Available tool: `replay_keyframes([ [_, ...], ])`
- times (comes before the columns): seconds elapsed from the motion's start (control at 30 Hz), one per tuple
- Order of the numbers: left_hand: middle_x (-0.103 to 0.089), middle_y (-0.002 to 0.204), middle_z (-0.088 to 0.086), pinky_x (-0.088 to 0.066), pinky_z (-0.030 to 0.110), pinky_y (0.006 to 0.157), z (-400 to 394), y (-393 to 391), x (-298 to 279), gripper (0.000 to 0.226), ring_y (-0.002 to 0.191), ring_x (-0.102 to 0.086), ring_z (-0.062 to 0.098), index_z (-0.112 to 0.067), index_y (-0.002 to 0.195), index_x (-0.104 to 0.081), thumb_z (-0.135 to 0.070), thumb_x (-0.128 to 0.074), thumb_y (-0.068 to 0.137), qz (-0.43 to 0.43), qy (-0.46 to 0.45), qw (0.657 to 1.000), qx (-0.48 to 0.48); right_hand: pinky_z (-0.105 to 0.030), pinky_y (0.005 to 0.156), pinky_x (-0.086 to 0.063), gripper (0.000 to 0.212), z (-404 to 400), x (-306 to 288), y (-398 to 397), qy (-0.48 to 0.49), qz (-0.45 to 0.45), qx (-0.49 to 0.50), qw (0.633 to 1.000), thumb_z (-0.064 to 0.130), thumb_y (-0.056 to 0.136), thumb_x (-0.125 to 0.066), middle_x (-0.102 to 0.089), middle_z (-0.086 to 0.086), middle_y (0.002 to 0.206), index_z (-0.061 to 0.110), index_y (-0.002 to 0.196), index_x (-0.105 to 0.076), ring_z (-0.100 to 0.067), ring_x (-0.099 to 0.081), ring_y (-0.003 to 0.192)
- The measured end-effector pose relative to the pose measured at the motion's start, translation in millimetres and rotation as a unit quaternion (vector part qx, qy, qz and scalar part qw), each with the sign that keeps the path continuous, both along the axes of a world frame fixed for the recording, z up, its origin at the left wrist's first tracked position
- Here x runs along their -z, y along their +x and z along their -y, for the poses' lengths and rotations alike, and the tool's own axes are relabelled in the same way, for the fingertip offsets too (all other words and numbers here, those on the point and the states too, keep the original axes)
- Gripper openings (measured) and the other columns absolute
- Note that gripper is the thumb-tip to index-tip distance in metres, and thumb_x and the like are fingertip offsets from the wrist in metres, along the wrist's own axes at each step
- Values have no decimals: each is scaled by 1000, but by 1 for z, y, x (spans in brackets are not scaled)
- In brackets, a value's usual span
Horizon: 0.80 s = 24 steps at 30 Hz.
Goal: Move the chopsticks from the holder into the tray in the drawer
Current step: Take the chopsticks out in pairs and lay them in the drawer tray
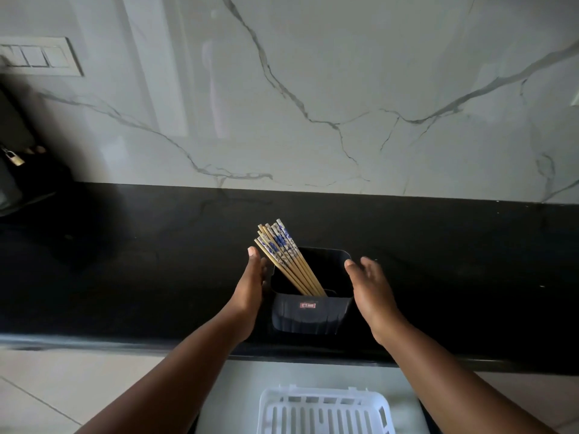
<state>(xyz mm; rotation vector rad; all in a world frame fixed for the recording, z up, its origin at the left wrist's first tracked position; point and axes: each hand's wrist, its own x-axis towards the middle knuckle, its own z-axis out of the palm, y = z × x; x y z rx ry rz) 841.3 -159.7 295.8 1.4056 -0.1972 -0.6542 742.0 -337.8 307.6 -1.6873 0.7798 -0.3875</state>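
A black square holder (310, 311) stands on the black counter near its front edge. Several wooden chopsticks (286, 255) with blue-and-white patterned tops lean to the upper left inside it. My left hand (250, 286) is at the holder's left side with its fingers straight, close to the chopsticks. My right hand (369, 286) is at the holder's right side, fingers relaxed, holding nothing. A white slotted tray (322, 411) lies in the open drawer below the counter, between my forearms.
The black counter (125, 261) runs the width of the view, backed by a white marble wall (313, 89). A switch plate (40, 56) is on the wall at upper left. Dark items with a small padlock (14, 158) sit at far left.
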Motion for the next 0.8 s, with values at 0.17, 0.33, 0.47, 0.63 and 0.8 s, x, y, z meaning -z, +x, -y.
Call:
replay_keyframes([
  [0.17,-52,143,8,-32,49,113,-12,17,-14,52,133,-44,28,-20,140,-49,-50,-41,98,5,45,998,-46,-32,73,-54,15,-15,-29,11,-359,121,-45,924,14,83,-69,-69,6,93,22,97,-69,-11,-64,84],
  [0.33,-74,102,9,-50,33,78,-6,24,-27,21,87,-65,20,-11,110,-69,-18,-61,92,-16,15,999,-40,-30,67,-52,10,-51,-35,42,-426,-75,-256,864,24,85,-64,-66,2,96,21,95,-62,-19,-65,84],
  [0.47,-73,85,8,-50,23,60,-1,29,-30,8,74,-61,19,-11,95,-71,-11,-65,89,7,45,997,-69,-32,66,-43,20,-65,-29,58,-458,-132,-237,846,22,90,-57,-62,-7,109,13,108,-57,-29,-61,96],
  [0.63,-73,79,10,-40,24,53,4,34,-33,6,62,-52,17,-7,90,-71,-11,-69,87,17,61,993,-97,-35,65,-45,19,-62,-26,66,-438,-146,-192,866,15,92,-52,-64,-9,107,12,111,-52,-32,-63,97],
  [0.8,-68,84,15,-34,21,48,5,35,-30,7,58,-47,14,-5,93,-71,-8,-66,89,9,45,995,-91,-31,61,-40,15,-56,-21,68,-434,-127,-162,877,20,94,-55,-63,-8,104,12,107,-52,-28,-63,92],
])
